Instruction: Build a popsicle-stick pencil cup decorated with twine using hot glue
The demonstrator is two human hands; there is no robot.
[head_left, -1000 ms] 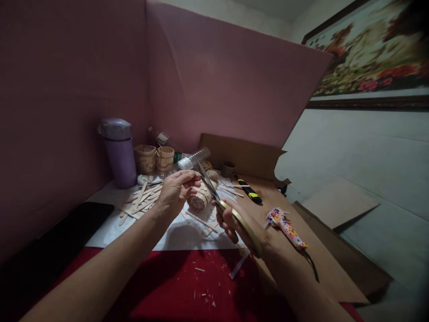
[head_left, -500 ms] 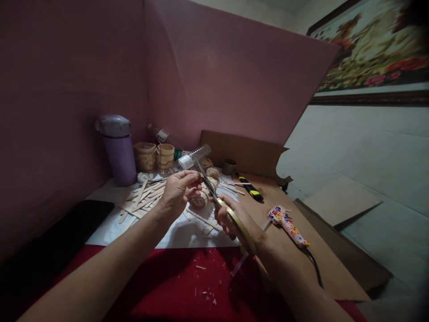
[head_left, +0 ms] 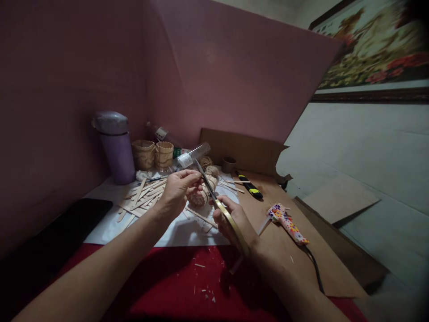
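In the nearest part there is a red cloth (head_left: 161, 293) with small pale scraps (head_left: 208, 295) on it. Above its far edge, the right hand (head_left: 236, 226) is closed around the gold handles of the long metal scissors (head_left: 220, 208). The scissors point away and to the left, and their blades pass just beside the fingertips of the left hand (head_left: 177, 192). Its thumb and forefinger are pinched together; whether something is between them, I cannot tell. At right, a flower-patterned glue gun (head_left: 287, 223) lies on brown cardboard (head_left: 321, 264). Under the hands is a white sheet (head_left: 187, 235) bearing flat wooden sticks (head_left: 144, 197). Farther, two pale ridged cups (head_left: 144, 155) stand beside a purple tumbler (head_left: 117, 156).
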